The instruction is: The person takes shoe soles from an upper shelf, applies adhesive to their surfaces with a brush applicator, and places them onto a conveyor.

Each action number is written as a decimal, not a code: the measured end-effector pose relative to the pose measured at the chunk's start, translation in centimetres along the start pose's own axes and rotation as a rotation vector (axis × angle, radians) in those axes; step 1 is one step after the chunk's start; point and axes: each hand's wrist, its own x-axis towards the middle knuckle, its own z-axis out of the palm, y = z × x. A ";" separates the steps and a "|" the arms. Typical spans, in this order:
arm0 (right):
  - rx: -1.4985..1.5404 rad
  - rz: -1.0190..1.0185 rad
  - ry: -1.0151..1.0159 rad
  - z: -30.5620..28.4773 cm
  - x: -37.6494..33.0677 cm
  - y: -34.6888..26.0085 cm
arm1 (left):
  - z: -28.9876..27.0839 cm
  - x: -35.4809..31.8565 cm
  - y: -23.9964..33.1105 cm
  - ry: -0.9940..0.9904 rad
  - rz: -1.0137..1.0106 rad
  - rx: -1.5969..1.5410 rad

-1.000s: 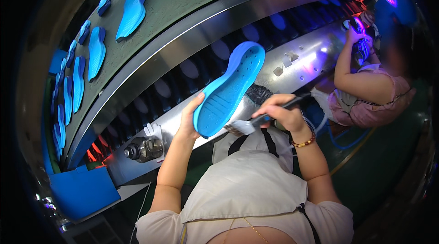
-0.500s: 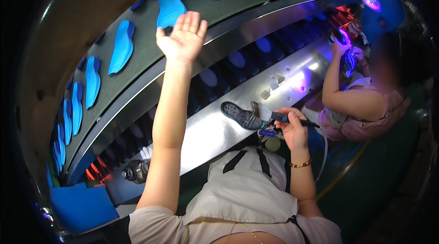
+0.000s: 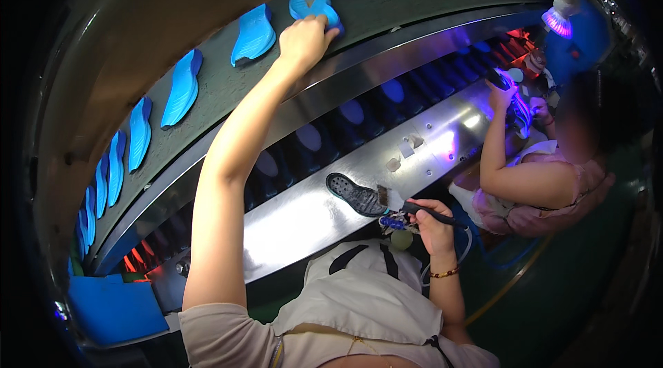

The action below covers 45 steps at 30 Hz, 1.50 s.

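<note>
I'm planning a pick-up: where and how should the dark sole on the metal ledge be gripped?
Probably by opposite edges of the holed end of the dark sole, coming from the person's left. That end points away to the left, uncovered, while the brush and right hand crowd the other.

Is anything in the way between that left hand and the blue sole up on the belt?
Nothing visible: the left hand is right at the blue sole, overlapping its near edge; whether it grips it, I can't tell. The left forearm reaches over the metal rail, so that isn't between them.
</note>
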 end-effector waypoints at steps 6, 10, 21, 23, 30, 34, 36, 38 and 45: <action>-0.041 -0.025 0.054 1.0 1.8 0.2 | -5.3 -13.0 1.4 0.645 -0.175 -0.451; -0.059 -0.073 0.083 2.9 3.4 -0.1 | -4.9 -19.9 2.9 0.811 -0.675 -1.386; 0.033 -0.058 -0.150 7.8 3.0 -0.4 | -6.7 -31.1 2.5 -0.553 -0.585 -2.748; 0.024 0.034 -0.217 9.5 3.0 0.3 | -4.1 -32.9 3.2 -0.667 -0.951 -2.424; -0.081 0.118 -0.217 11.7 5.2 3.8 | -6.1 -32.2 5.8 -0.414 -0.816 -2.665; -0.347 -0.019 -0.195 15.1 5.7 4.0 | -5.2 -33.2 6.0 -0.288 -0.892 -2.662; -0.557 -0.006 -0.299 16.4 5.1 4.7 | -5.4 -32.8 6.6 -0.098 -1.180 -2.450; -0.819 -0.402 -0.481 16.8 4.2 6.2 | -5.9 -32.0 6.3 0.031 -1.243 -2.421; -1.019 -0.241 -1.130 14.9 0.7 2.0 | -6.7 -34.1 2.1 0.084 -1.162 -2.320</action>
